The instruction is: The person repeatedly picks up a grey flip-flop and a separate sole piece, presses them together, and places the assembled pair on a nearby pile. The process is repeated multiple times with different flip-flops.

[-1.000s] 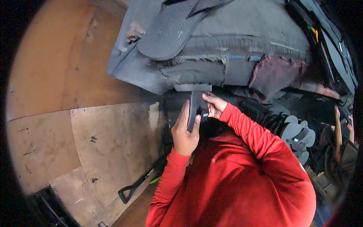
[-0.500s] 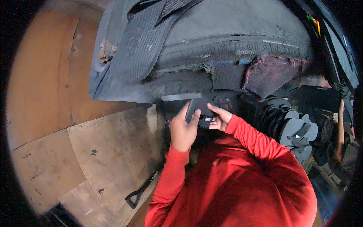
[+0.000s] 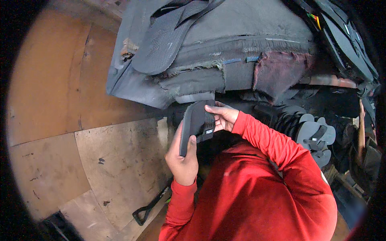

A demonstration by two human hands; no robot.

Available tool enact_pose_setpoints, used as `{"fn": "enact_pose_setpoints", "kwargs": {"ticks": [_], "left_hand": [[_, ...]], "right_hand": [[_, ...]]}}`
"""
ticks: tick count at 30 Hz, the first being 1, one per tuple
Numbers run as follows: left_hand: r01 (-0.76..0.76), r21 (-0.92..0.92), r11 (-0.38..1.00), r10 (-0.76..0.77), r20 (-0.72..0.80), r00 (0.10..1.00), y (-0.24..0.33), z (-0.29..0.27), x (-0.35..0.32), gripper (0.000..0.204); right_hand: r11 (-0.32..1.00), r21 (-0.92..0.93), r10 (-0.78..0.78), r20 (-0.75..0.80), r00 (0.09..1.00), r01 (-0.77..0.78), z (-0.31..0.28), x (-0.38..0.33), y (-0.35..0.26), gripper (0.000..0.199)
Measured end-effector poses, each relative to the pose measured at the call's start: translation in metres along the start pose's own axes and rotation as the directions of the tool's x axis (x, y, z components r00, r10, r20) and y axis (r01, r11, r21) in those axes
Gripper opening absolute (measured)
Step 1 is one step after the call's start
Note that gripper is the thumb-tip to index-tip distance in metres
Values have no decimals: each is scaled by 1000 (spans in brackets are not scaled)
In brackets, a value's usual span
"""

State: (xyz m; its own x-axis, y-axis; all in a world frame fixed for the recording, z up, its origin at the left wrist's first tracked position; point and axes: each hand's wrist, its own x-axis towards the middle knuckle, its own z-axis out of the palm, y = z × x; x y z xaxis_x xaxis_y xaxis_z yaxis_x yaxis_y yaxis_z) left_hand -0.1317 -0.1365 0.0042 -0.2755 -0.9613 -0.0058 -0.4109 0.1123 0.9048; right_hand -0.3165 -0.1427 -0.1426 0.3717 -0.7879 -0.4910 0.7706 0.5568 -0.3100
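Observation:
A black sandal [image 3: 195,118] with a wide strap is held between both hands in front of my body, its sole edge turned to the left. My left hand [image 3: 183,158] grips the near end, thumb on top and fingers behind the edge. Farther up on the right side, my right hand [image 3: 223,116] pinches it, thumb across the footbed by the strap; its other fingers are partly hidden beneath. A small white label shows on the strap. Just beyond lies the worn, padded edge of a dark grey work surface [image 3: 257,24].
Another black sandal [image 3: 161,46] lies on the surface at the far left. More black sandals [image 3: 350,44] stand at the far right. A row of grey sandals [image 3: 315,136] sits right of my arm. Wooden panels [image 3: 120,164] and a black handle [image 3: 142,213] are on the left.
The sandal has come nearer and turned, so more of its footbed and strap shows. My left hand has moved down and left, my right hand slightly left. The view has shifted a little.

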Motion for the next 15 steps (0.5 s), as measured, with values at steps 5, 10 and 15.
{"fn": "enact_pose_setpoints", "kwargs": {"ticks": [5, 10, 15], "left_hand": [[-43, 9, 999, 44, -39, 998, 11, -14, -27, 42], [-31, 42, 999, 33, -44, 998, -2, -38, -68, 40], [-16, 117, 993, 12, 37, 999, -14, -60, -112, 56]], "right_hand": [[997, -10, -73, -38, 997, 73, 25, -21, 1, 60], [995, 31, -97, -22, 995, 98, 42, -38, 14, 104], [994, -72, -81, 41, 996, 84, 36, -43, 37, 125]]}}
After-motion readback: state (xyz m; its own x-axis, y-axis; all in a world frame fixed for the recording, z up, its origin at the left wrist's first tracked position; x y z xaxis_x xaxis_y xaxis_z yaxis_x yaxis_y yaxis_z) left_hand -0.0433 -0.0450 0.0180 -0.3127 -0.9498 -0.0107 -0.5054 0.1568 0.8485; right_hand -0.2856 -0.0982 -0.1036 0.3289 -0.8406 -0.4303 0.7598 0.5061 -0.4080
